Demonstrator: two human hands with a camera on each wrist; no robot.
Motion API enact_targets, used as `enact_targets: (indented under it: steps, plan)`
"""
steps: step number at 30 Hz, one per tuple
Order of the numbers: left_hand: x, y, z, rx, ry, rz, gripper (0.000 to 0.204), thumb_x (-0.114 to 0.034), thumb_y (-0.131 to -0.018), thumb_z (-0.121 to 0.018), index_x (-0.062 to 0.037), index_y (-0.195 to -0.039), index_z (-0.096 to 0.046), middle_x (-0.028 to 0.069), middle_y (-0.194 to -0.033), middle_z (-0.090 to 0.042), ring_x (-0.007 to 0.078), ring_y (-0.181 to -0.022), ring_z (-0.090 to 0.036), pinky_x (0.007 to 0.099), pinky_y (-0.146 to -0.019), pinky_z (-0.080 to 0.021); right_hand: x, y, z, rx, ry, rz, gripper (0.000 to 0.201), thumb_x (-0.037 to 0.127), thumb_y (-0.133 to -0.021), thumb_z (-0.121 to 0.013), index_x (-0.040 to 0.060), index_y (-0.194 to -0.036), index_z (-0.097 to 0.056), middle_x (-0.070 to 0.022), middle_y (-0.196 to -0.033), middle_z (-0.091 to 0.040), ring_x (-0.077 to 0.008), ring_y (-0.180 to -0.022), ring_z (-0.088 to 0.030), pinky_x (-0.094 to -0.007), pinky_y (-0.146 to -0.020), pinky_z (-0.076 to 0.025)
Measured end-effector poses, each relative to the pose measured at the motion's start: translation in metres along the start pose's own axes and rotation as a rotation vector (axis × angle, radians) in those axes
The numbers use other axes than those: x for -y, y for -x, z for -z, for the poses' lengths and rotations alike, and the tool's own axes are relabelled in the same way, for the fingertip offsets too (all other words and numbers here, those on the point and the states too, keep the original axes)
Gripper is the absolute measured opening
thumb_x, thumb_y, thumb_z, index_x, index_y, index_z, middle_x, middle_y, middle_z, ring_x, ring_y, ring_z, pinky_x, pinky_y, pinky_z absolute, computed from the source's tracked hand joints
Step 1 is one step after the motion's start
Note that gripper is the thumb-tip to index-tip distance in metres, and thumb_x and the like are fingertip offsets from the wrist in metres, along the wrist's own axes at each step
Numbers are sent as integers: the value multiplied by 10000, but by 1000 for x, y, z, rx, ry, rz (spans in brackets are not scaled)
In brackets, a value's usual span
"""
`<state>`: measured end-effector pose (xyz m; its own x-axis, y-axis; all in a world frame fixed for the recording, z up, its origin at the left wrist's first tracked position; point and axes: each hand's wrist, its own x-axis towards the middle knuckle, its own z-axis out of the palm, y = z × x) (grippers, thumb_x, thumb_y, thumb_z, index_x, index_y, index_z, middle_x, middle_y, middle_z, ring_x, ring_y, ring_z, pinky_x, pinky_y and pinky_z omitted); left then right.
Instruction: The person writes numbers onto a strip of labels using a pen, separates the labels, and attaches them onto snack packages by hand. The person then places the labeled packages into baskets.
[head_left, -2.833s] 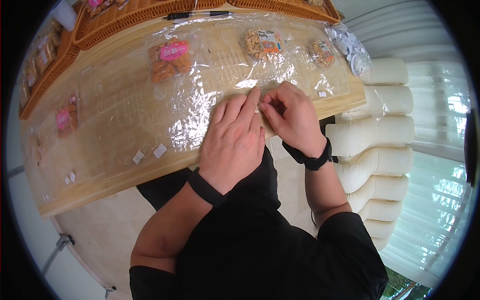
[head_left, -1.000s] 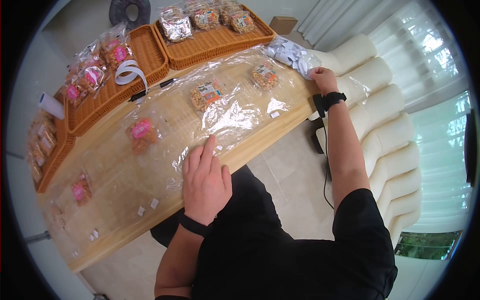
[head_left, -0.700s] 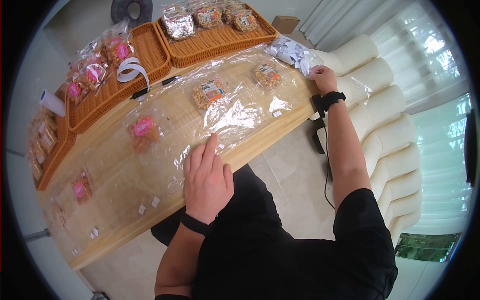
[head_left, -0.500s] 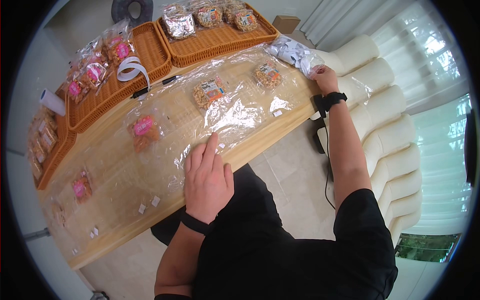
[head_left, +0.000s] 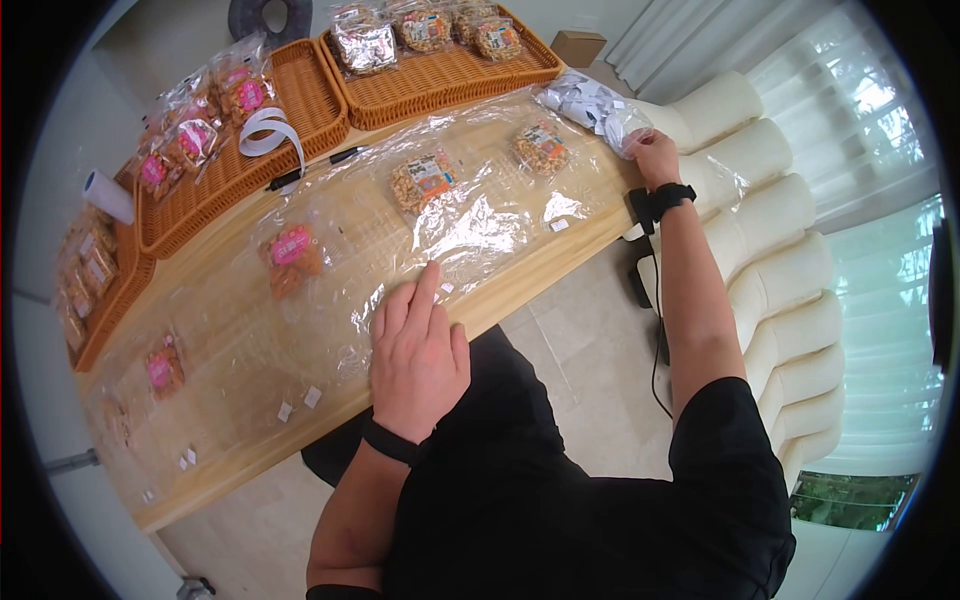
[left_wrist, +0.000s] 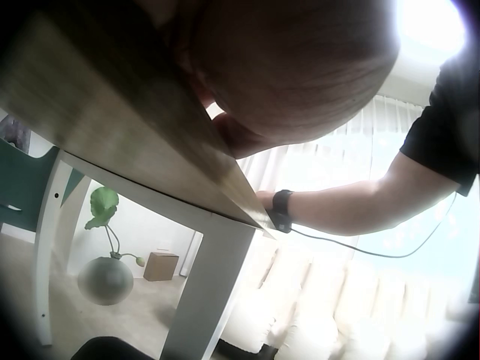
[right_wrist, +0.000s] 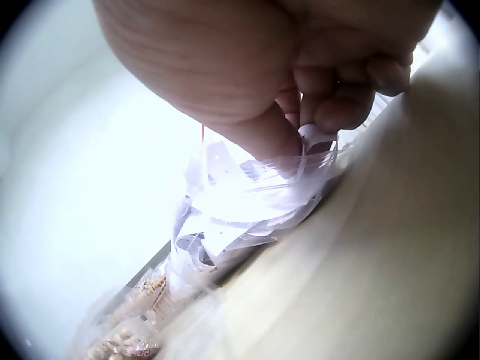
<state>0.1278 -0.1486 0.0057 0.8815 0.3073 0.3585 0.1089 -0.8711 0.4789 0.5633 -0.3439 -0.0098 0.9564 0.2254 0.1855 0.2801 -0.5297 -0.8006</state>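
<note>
My left hand (head_left: 418, 360) rests with extended fingers on clear plastic film (head_left: 345, 345) over the wooden table (head_left: 540, 265). By its index fingertip is a small white label (head_left: 446, 287). My right hand (head_left: 657, 160) reaches to the mouth of a clear bag stuffed with white paper scraps (head_left: 590, 105) at the table's right end. The right wrist view shows its thumb and curled fingers pinching a curled paper scrap (right_wrist: 318, 136) at the bag's opening. In the left wrist view the palm (left_wrist: 292, 67) is dark at the table edge, fingers mostly hidden.
Bagged nut cakes (head_left: 422, 182) and pink-labelled snack packs (head_left: 292, 262) lie in a row along the film. Wicker trays (head_left: 440, 95) holding more packs line the back, with a pen (head_left: 320, 167) and a white paper strip (head_left: 270, 135) nearby. A cream sofa (head_left: 760, 240) stands right.
At first both hands were together at the table's front edge; the right then moved out to the scrap bag and stays there. The left stays on the film. The head view has shifted.
</note>
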Motion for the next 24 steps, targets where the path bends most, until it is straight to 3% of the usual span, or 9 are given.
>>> enact_targets:
  steps: [4,12,14,15,17,20,22,24]
  plan:
    - [1,0,-1,-2,4,-3,164,-71,-812,-645,69,-892,-619,174,-1423,-517,346,-1185,-505,460,-1045,-397,19,12,0,-65,9,-10,108,59,-796,-758,17,-876,-699,-61,-774,-688,-144,-716,-646,-289,-681,-516]
    - [4,2,-2,-42,23,3,169,-74,-803,-654,68,-890,-624,167,-1405,-528,346,-1171,-514,455,-1020,-411,-19,-9,10,19,79,36,225,142,-841,-722,-7,-1006,-756,-91,-880,-753,-157,-779,-689,-287,-737,-533]
    - [4,3,-3,-46,45,4,173,-76,-800,-656,69,-890,-625,168,-1402,-529,344,-1176,-515,453,-1017,-414,-15,-4,13,-142,98,128,232,138,-844,-718,-6,-1023,-749,-93,-882,-751,-161,-779,-692,-293,-742,-535]
    - [5,3,-3,-47,43,18,173,-76,-800,-656,69,-890,-625,168,-1402,-529,344,-1176,-515,453,-1017,-414,-14,0,12,-127,99,131,232,138,-844,-718,-6,-1023,-749,-93,-882,-751,-161,-779,-692,-293,-742,-535]
    - [5,3,-4,-74,57,3,176,-81,-799,-658,65,-893,-626,166,-1402,-530,343,-1183,-514,452,-1018,-410,-1,19,12,-386,117,216,227,159,-862,-712,-2,-1020,-740,-80,-867,-739,-141,-756,-676,-280,-723,-528]
    - [7,5,-5,-85,58,-3,172,-87,-802,-657,57,-892,-627,167,-1402,-530,339,-1189,-513,449,-1018,-405,24,62,-2,-323,22,283,199,171,-890,-711,5,-999,-727,-46,-849,-718,-100,-736,-640,-257,-698,-510]
    - [7,5,-4,-72,36,-1,168,-90,-804,-656,51,-892,-627,170,-1402,-531,338,-1191,-513,447,-1018,-404,53,106,-25,-129,-142,331,120,122,-933,-679,13,-975,-706,-4,-850,-692,-53,-737,-590,-225,-691,-486]
    - [8,5,-5,-55,15,-6,165,-92,-806,-655,45,-893,-626,174,-1402,-531,336,-1194,-513,446,-1018,-402,94,156,-41,184,-142,391,62,66,-893,-695,23,-938,-695,-9,-862,-681,-73,-769,-587,-234,-704,-485]
